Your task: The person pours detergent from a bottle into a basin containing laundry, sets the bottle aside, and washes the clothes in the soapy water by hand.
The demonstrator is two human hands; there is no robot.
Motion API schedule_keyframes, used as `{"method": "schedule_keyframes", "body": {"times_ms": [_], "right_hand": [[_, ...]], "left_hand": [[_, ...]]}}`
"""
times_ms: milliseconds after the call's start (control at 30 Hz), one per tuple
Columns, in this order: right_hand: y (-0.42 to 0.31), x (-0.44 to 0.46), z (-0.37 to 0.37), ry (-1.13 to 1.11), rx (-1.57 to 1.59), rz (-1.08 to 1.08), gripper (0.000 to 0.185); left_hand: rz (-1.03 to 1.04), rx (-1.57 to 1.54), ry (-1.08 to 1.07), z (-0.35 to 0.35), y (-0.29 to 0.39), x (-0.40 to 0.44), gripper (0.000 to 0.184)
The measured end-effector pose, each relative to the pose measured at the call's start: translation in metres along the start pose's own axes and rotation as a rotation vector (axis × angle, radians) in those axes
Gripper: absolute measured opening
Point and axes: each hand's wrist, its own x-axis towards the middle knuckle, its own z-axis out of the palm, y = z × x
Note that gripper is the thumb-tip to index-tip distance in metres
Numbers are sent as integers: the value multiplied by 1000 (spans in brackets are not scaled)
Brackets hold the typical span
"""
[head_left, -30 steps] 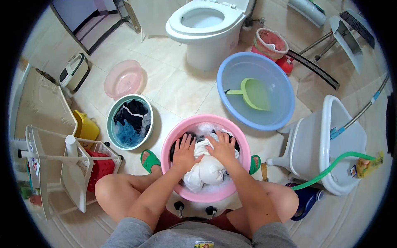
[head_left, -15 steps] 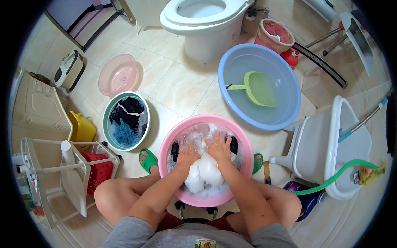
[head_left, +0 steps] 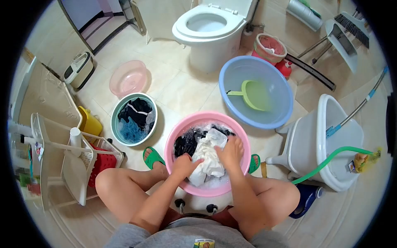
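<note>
In the head view, a pink basin (head_left: 172, 129) of soapy water stands between my legs. A wet white cloth (head_left: 209, 156) lies crumpled in it, over black fabric (head_left: 185, 144). My left hand (head_left: 185, 166) is closed at the cloth's left edge, its thumb over the white fabric. On the cloth's right side is my right hand (head_left: 230, 152), fingers stretched forward and apart from the thumb, which touches the cloth. Suds lie around the fabric.
A green-rimmed basin (head_left: 154, 131) holds dark and blue clothes in water. In the blue basin (head_left: 285, 113), a green dipper (head_left: 252, 96) lies in water. Around these are a pale pink basin (head_left: 128, 78), a toilet (head_left: 211, 51), a white tub (head_left: 306, 136), a green hose (head_left: 326, 163) and a shelf rack (head_left: 78, 165).
The white cloth was puffed up with air; now it is flattened and crumpled, spread farther forward. My hands have moved apart to its sides and nearer to me. The head view has shifted.
</note>
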Motion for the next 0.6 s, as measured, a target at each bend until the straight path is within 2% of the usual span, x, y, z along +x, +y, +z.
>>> {"method": "schedule_keyframes", "body": {"times_ms": [33,67,100,133,167,200,233,267,300,333,367,467,500,533,567,600], "right_hand": [[7,-10,14,9,-156,58,40],[18,-16,26,19,-157,56,40],[30,-19,34,-79,-167,15,37],[33,-18,31,-175,-177,-30,35],[43,-16,24,-196,-47,-88,31],[47,-13,15,-194,-45,-91,31],[49,-9,7,-80,160,-83,28],[51,-2,-1,35,363,-75,25],[51,3,-13,37,365,-79,25],[48,8,-28,-20,680,-22,21],[44,12,-40,-82,994,39,18],[27,24,-72,-67,1104,-55,13],[36,36,-66,-162,1074,-9,26],[39,42,-58,-160,1075,-10,26],[41,48,-48,-24,732,-153,36],[37,50,-47,109,385,-284,46]], "left_hand": [[55,38,1,6,-8,0,50],[111,78,-2,11,-15,3,50],[150,50,-45,11,-19,7,42],[163,48,-36,6,-19,6,42],[208,-126,17,1,-21,5,35],[246,-296,66,-2,-25,2,29],[300,-464,153,-6,-27,1,18],[260,-638,204,-9,-29,1,15],[238,-772,244,-21,-23,-8,14],[215,-907,285,-31,-17,-15,13],[213,-909,290,-34,-18,-14,13],[245,-1095,393,-41,-16,-9,14],[247,-1020,473,-43,-12,-8,16],[248,-944,553,-44,-9,-7,18],[296,-775,633,-37,-17,4,23],[301,-772,634,-32,-17,11,23]]}}
